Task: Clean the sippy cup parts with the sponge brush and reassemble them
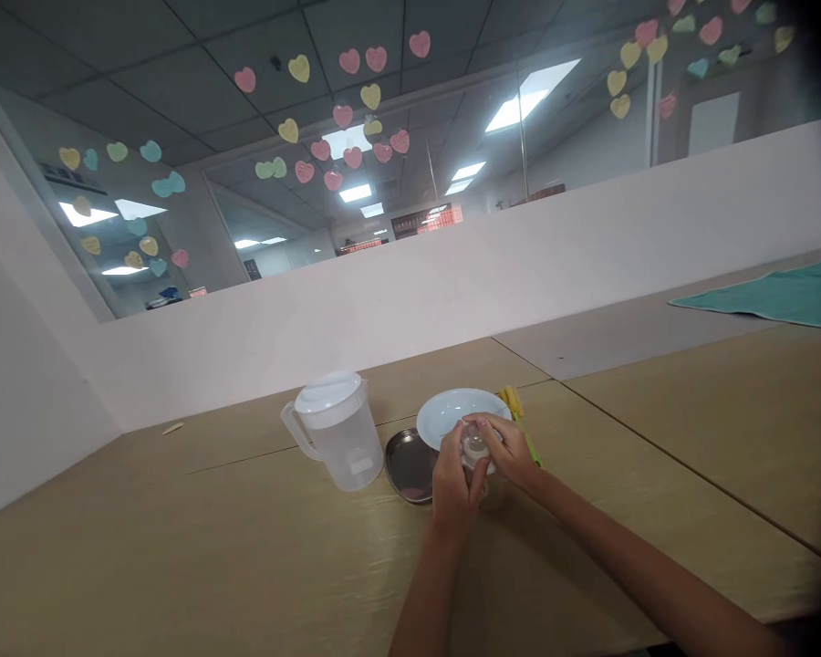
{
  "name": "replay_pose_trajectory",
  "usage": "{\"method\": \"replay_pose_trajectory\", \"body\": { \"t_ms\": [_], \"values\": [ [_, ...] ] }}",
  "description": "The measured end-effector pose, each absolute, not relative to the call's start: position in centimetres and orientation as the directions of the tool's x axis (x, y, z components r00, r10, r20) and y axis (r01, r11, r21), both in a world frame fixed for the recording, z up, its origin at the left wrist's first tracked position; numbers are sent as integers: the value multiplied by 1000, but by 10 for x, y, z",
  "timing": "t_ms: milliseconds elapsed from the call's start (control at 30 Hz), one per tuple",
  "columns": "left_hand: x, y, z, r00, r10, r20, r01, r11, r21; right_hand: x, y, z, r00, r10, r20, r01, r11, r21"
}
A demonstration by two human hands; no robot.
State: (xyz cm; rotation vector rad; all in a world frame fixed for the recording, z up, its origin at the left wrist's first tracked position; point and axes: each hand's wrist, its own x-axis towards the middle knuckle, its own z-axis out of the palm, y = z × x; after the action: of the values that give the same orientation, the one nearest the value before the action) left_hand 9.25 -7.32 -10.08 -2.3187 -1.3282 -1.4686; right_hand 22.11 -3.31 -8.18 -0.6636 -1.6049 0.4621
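Both hands meet around a small clear, rounded object (474, 442), perhaps glass or plastic; its exact kind I cannot make out. My left hand (451, 479) wraps its left side, thumb in front. From the right, my right hand (507, 447) closes on it with the fingers over the top. Just behind the hands sits a white bowl (452, 406), partly covered by them. A shallow metal dish (409, 467) lies to the left of my left hand. Below the hands, something pale is mostly hidden.
A clear lidded pitcher (348, 447) stands left of the dish. A yellow and green item (512, 401) lies beside the bowl, partly behind my right hand. A teal cloth (780, 294) is at the far right. A small flat stick (172, 428) lies far left, near the white wall (397, 287).
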Motion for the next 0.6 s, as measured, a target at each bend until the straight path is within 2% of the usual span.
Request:
{"method": "replay_pose_trajectory", "body": {
  "t_ms": [267, 600],
  "values": [
    [96, -73, -103, 82, 675, 733, 717, -551, 427, 218, -31, -91, 3, 637, 771, 279, 740, -612],
    [95, -73, -101, 106, 677, 728, 711, -563, 420, 217, -29, -97, 21, 609, 793, 324, 746, -582]
  ]
}}
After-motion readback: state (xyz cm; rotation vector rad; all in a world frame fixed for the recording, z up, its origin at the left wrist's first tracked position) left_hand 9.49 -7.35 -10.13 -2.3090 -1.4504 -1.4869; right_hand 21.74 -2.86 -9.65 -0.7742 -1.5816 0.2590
